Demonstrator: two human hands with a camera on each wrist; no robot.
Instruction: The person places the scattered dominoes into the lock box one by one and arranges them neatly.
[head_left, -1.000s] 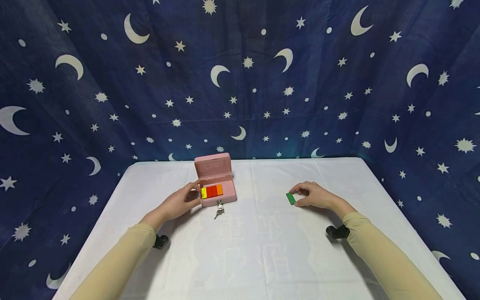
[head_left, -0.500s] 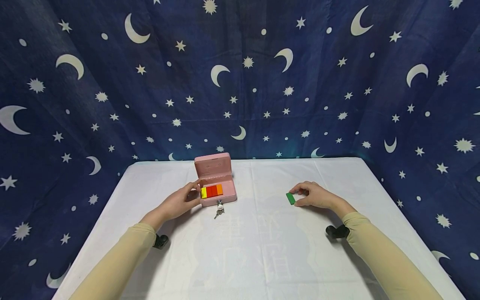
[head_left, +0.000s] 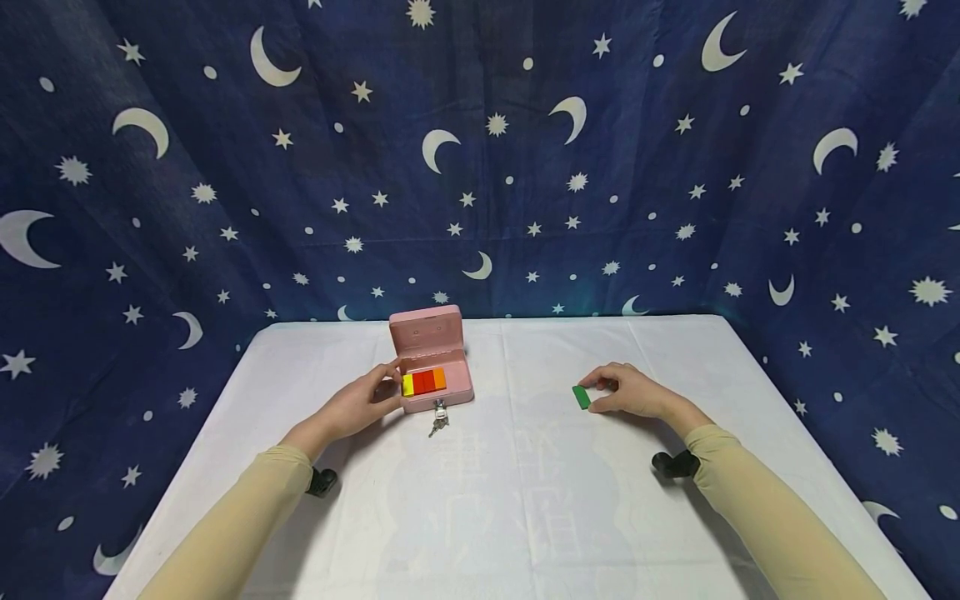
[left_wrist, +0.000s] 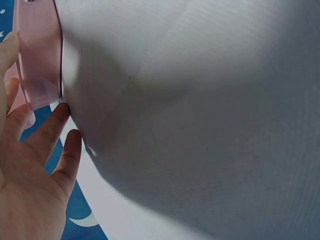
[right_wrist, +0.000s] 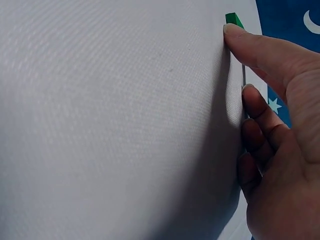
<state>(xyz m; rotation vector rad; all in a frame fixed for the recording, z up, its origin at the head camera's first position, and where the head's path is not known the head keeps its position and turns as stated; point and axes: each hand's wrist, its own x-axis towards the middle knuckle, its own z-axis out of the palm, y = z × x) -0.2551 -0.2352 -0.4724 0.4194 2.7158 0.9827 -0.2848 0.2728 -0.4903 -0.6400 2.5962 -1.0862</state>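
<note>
On the table's left side stands a pink metal cash box (head_left: 426,333), its lid raised. Inside, yellow (head_left: 407,385), red (head_left: 423,382) and orange (head_left: 439,379) rectangular blocks lie side by side. My left hand (head_left: 352,407) reaches over the box's left wall, thumb and index finger at the two ends of the yellow block. In the left wrist view its other fingers spread beside the box wall (left_wrist: 42,60); the yellow block is hidden there. Farther right, my right hand (head_left: 633,392) pinches a green block (head_left: 582,397) by its ends between thumb and fingertips, close over the tablecloth.
Small keys (head_left: 439,425) hang from the lock at the box's front. A white cloth (head_left: 510,500) covers the table. Behind it and at both sides hangs a dark blue curtain (head_left: 480,142) with moons and stars. Black wrist mounts (head_left: 675,464) sit under both forearms.
</note>
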